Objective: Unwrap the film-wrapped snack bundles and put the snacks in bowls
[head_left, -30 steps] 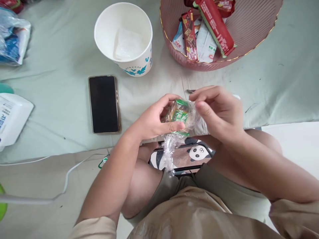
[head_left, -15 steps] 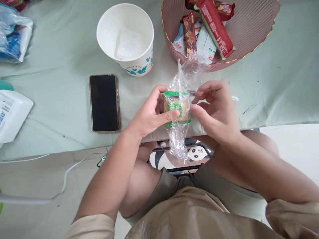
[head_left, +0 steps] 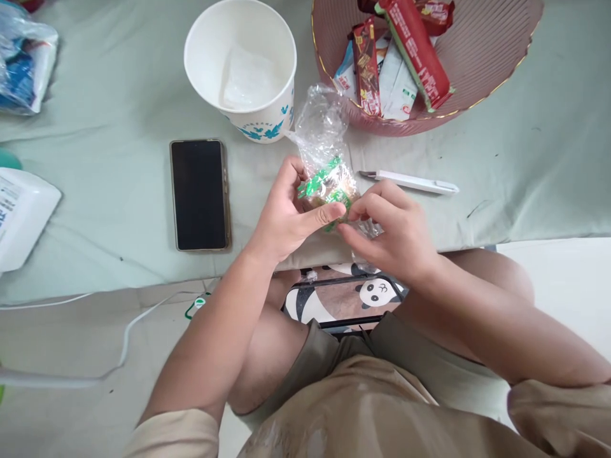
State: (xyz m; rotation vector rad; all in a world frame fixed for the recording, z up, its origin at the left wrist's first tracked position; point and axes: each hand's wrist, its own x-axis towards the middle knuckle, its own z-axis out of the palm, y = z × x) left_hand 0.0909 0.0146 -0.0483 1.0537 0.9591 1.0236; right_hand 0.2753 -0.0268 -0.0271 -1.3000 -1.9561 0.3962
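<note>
My left hand [head_left: 291, 216] grips a small snack packet [head_left: 315, 197] with green printing and tan contents, its thumb lying across the front. Loose clear plastic wrap [head_left: 324, 117] sticks up from the packet towards the bowl, and more of it hangs below, partly behind my right hand. The fingers and thumb of my right hand [head_left: 396, 229] pinch at the packet's lower right edge; the exact fold between them is hidden. Just beyond that hand, a white box cutter [head_left: 415, 182] rests on the cloth.
A white paper cup [head_left: 267, 124] with clear plastic inside stands beyond my left hand. The pink ribbed bowl [head_left: 496, 57] at the back right holds red snack bars [head_left: 415, 54]. A phone [head_left: 199, 194] lies left. White packs sit at the left edge of the green tablecloth [head_left: 109, 210].
The packet has turned and tilted, and its upper wrap has swung left. My right hand has come down and left onto the packet's edge, which uncovers the box cutter.
</note>
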